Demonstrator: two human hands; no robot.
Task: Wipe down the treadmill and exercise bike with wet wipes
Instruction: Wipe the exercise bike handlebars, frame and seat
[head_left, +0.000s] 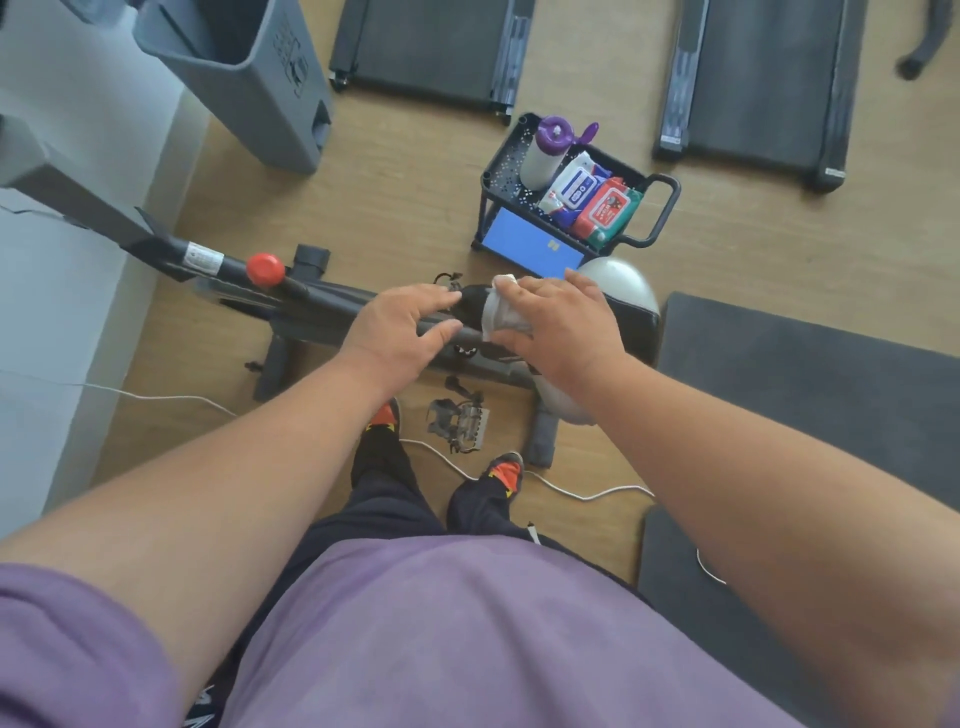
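Observation:
The black exercise bike (311, 306) lies across the middle of the view, with a red knob (265, 269) on its frame. My right hand (558, 332) holds a crumpled white wet wipe (501, 312) against the bike's dark saddle area. My left hand (402, 330) sits just left of it, fingers loosely curved over the bike frame. Two treadmill decks lie on the floor beyond, one at top centre (426, 47) and one at top right (763, 88).
A small black cart (660, 208) behind the bike carries wipe packs (605, 210) and a purple-capped canister (545, 150). A grey bin (249, 78) stands top left. A white cable (571, 491) runs across the floor by my feet. Dark mats (810, 374) lie to the right.

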